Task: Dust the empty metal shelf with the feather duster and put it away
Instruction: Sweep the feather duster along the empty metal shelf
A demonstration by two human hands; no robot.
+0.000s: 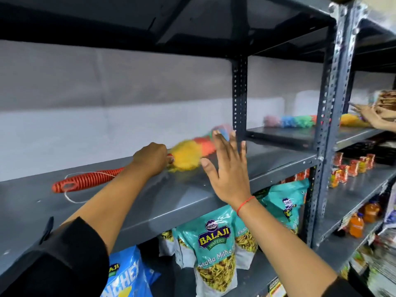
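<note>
Head view first, and it is our only one: we look along the empty metal shelf (pixel 214 189), grey and bare but for the tool lying on it. Our left hand (pixel 151 158) is out over the feather duster (pixel 192 153), fingers curled shut on the neck where the red ribbed handle (pixel 85 182) meets the yellow tuft. Our right hand (pixel 226 168) hangs just beside the fluffy head, palm flat, fingers spread apart, holding nothing. We cannot say whether it touches the fibres or only hovers before them.

The duster lies along the shelf, handle end toward us on the left, its coloured head blurred and reaching toward the perforated upright (pixel 240 93). A white hanging string (pixel 72 196) trails from the handle's end.

We judge the tool very light, its head soft and yielding, the handle stiff with ribs that give a good hold. Best grip is on that ribbed handle, not the fluff, which would simply squash.

Below us sit snack packets (pixel 216 249). On the next bay a second duster (pixel 289 121) lies on the shelf, and another person's hand (pixel 370 116) shows at the far right.
</note>
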